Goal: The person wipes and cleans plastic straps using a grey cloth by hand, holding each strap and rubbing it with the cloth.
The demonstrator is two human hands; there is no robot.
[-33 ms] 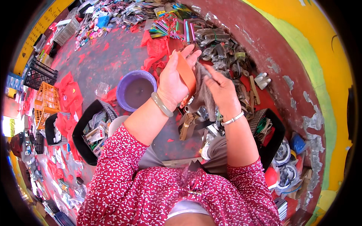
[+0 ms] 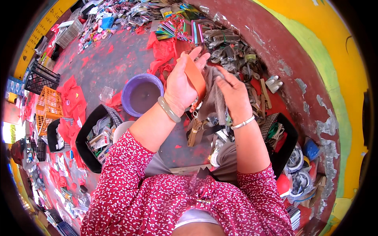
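My left hand is turned palm up with its fingers stretched out. A flat orange strip, smooth like leather, lies across that palm, with the thumb against its edge. At its lower end hangs a small metal ring; whether the two are joined I cannot tell. My right hand pinches a crumpled grey-brown cloth beside the orange strip. Part of the cloth hangs down below the fingers. The right fingertips are partly hidden by the cloth and the hand itself.
A purple basin of murky water stands left of my hands. Black boxes of small goods sit at both knees. Bundled straps and plastic-wrapped goods pile along the red wall. An orange crate is at far left.
My right hand has moved slightly down and right, drawing the cloth with it. The left hand and the orange strip stay almost where they were.
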